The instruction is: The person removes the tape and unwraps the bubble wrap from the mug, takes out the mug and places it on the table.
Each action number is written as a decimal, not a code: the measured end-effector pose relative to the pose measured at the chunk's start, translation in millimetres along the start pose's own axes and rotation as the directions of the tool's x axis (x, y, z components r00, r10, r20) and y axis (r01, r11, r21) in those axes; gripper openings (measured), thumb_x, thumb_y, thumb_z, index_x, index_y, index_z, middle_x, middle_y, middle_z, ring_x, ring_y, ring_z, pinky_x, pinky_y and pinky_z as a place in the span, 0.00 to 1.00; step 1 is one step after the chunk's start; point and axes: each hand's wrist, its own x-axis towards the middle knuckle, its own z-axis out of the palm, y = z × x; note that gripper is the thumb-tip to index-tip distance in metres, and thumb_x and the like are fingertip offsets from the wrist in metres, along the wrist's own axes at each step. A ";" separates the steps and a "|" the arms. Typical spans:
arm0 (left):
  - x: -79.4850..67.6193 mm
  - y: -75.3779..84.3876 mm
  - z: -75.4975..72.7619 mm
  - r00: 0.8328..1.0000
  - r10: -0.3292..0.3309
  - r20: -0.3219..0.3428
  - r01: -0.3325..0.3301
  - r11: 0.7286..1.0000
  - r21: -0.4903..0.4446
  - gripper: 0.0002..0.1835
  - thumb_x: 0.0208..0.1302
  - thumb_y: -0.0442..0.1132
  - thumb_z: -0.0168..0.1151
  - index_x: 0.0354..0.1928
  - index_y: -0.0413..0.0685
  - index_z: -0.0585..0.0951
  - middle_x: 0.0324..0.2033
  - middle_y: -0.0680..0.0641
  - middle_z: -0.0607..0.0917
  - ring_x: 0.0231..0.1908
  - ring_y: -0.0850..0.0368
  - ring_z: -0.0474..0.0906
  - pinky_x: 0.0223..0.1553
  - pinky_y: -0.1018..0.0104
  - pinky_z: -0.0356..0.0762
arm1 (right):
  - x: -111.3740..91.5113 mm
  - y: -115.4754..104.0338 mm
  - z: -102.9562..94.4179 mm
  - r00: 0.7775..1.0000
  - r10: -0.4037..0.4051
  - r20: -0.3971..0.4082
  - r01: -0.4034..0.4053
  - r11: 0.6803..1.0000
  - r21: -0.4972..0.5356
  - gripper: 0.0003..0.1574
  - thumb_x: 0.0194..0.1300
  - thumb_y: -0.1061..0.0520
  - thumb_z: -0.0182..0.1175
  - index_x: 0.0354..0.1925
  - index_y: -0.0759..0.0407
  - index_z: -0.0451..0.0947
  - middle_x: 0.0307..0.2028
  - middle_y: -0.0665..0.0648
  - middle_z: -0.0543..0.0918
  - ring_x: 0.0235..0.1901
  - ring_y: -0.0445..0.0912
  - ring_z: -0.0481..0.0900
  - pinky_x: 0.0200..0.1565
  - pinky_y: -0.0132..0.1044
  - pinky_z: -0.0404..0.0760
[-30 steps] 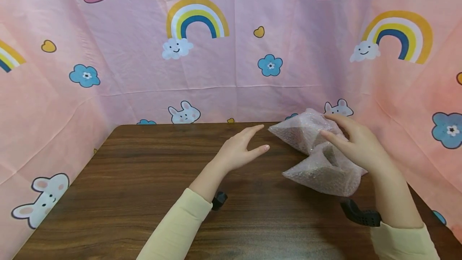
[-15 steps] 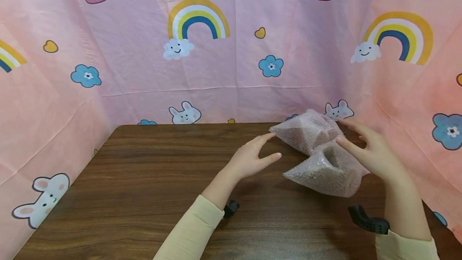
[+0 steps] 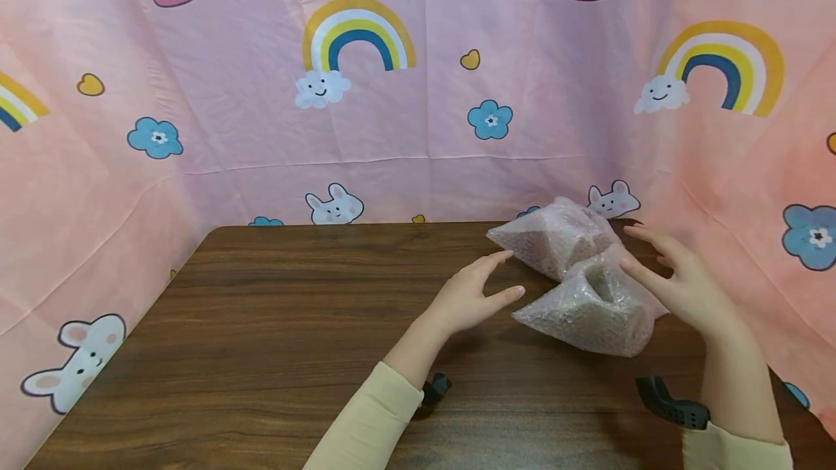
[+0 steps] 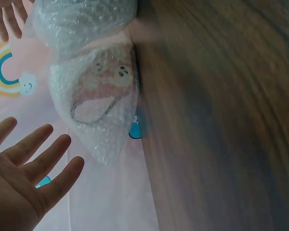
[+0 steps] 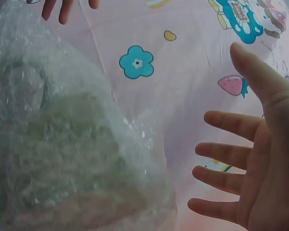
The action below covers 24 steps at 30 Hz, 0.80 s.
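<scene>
Two bundles in clear bubble wrap lie at the right of the table. The farther bundle [image 3: 545, 238] touches or nearly touches the nearer bundle [image 3: 588, 321]. Inside the farther wrap [image 4: 103, 86], the left wrist view shows something pinkish with a face-like print and a handle-like loop. The nearer wrap [image 5: 62, 139] covers something greenish, too blurred to name. My left hand [image 3: 466, 299] hovers left of the bundles, thumb and fingers spread. To their right hovers my right hand [image 3: 682, 285], fingers extended and apart. Both wrist views show a gap between hand and wrap.
A dark wood-grain table [image 3: 281, 339] extends to the left and front. Pink printed cloth [image 3: 261, 122] hangs behind and at both sides. Each wrist wears a black camera mount, such as the right mount [image 3: 673, 405].
My left hand has moved right and slightly nearer me, toward the bundles. My right hand has drawn off to the right, uncovering more of the wrap. The bundles have stayed in place.
</scene>
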 end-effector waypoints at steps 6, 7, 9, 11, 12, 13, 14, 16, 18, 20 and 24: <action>0.8 1.6 9.7 1.000 0.001 0.005 -0.001 0.999 -0.033 0.38 0.64 0.70 0.48 0.72 0.63 0.60 0.68 0.58 0.64 0.65 0.55 0.62 0.60 0.48 0.65 | -2.5 14.5 -1.7 1.000 -0.026 -0.002 0.026 0.999 0.024 0.36 0.68 0.56 0.59 0.71 0.57 0.60 0.66 0.67 0.63 0.65 0.59 0.56 0.63 0.57 0.53; 0.7 1.9 11.6 1.000 0.001 0.007 0.000 0.999 -0.037 0.38 0.64 0.70 0.48 0.73 0.64 0.60 0.68 0.58 0.64 0.65 0.55 0.62 0.59 0.48 0.65 | -2.7 16.4 -2.2 1.000 -0.025 0.000 0.025 0.999 0.025 0.37 0.68 0.57 0.59 0.71 0.57 0.59 0.66 0.67 0.63 0.65 0.59 0.56 0.63 0.58 0.53; 0.7 2.4 15.3 1.000 0.000 0.008 0.000 0.999 -0.049 0.38 0.64 0.69 0.48 0.73 0.65 0.59 0.68 0.58 0.63 0.65 0.54 0.63 0.59 0.47 0.65 | -2.8 19.8 -3.0 1.000 -0.023 0.009 0.023 0.999 0.033 0.37 0.68 0.57 0.59 0.72 0.57 0.58 0.66 0.67 0.62 0.66 0.60 0.55 0.63 0.60 0.51; 0.7 2.3 19.1 1.000 0.000 0.008 0.001 0.999 -0.053 0.37 0.64 0.68 0.49 0.73 0.66 0.59 0.69 0.57 0.62 0.65 0.54 0.63 0.59 0.48 0.66 | -2.7 23.0 -3.5 1.000 -0.022 0.018 0.022 0.999 0.041 0.38 0.68 0.57 0.59 0.72 0.57 0.57 0.67 0.67 0.61 0.66 0.60 0.54 0.63 0.61 0.50; 0.6 2.6 20.7 1.000 -0.001 0.010 0.002 0.998 -0.056 0.37 0.65 0.68 0.49 0.73 0.67 0.59 0.69 0.57 0.62 0.65 0.53 0.63 0.58 0.48 0.66 | -2.6 24.7 -3.7 0.999 -0.023 0.025 0.021 0.999 0.050 0.39 0.68 0.57 0.59 0.72 0.57 0.57 0.67 0.67 0.60 0.66 0.60 0.53 0.63 0.62 0.50; 0.6 2.9 22.5 1.000 -0.003 0.010 0.004 0.998 -0.055 0.36 0.65 0.67 0.49 0.73 0.67 0.59 0.69 0.57 0.62 0.65 0.53 0.63 0.58 0.48 0.67 | -2.5 26.5 -3.9 0.999 -0.024 0.032 0.022 0.998 0.058 0.39 0.68 0.58 0.59 0.72 0.58 0.56 0.67 0.68 0.60 0.66 0.61 0.53 0.62 0.63 0.50; 0.7 3.4 23.9 1.000 -0.003 0.011 0.004 0.998 -0.057 0.36 0.65 0.67 0.49 0.72 0.66 0.59 0.69 0.56 0.62 0.65 0.53 0.63 0.58 0.48 0.66 | -2.4 28.5 -4.1 0.999 -0.026 0.040 0.023 0.997 0.069 0.40 0.68 0.58 0.59 0.72 0.58 0.56 0.68 0.68 0.59 0.66 0.62 0.53 0.62 0.65 0.49; 1.0 4.2 26.7 1.000 -0.004 0.016 0.005 0.998 -0.056 0.36 0.65 0.67 0.50 0.72 0.66 0.59 0.69 0.56 0.62 0.65 0.53 0.63 0.59 0.48 0.66 | -2.5 33.2 -4.6 0.998 -0.025 0.059 0.020 0.996 0.087 0.41 0.67 0.59 0.59 0.73 0.59 0.55 0.68 0.70 0.57 0.65 0.66 0.52 0.60 0.69 0.49; 0.9 5.5 29.2 1.000 -0.006 0.024 0.007 0.998 -0.062 0.36 0.65 0.67 0.50 0.73 0.65 0.59 0.69 0.55 0.62 0.65 0.53 0.63 0.59 0.48 0.66 | -2.7 38.0 -5.4 0.996 -0.016 0.086 0.007 0.995 0.103 0.42 0.67 0.59 0.60 0.73 0.59 0.53 0.68 0.72 0.55 0.64 0.71 0.51 0.56 0.73 0.48; 0.8 6.4 31.8 0.999 -0.006 0.034 0.009 0.997 -0.077 0.37 0.65 0.66 0.50 0.73 0.65 0.59 0.69 0.55 0.62 0.65 0.53 0.62 0.59 0.49 0.66 | -3.3 43.0 -6.2 0.993 0.001 0.118 -0.015 0.993 0.116 0.44 0.67 0.59 0.60 0.74 0.59 0.50 0.68 0.75 0.52 0.63 0.75 0.48 0.54 0.76 0.48; 0.8 7.1 36.8 0.999 -0.006 0.051 0.013 0.992 -0.129 0.37 0.66 0.65 0.52 0.73 0.62 0.59 0.69 0.56 0.62 0.64 0.53 0.64 0.58 0.51 0.67 | -5.0 52.3 -7.4 0.983 0.030 0.182 -0.056 0.989 0.139 0.48 0.67 0.59 0.59 0.75 0.54 0.45 0.68 0.78 0.47 0.63 0.79 0.44 0.48 0.78 0.53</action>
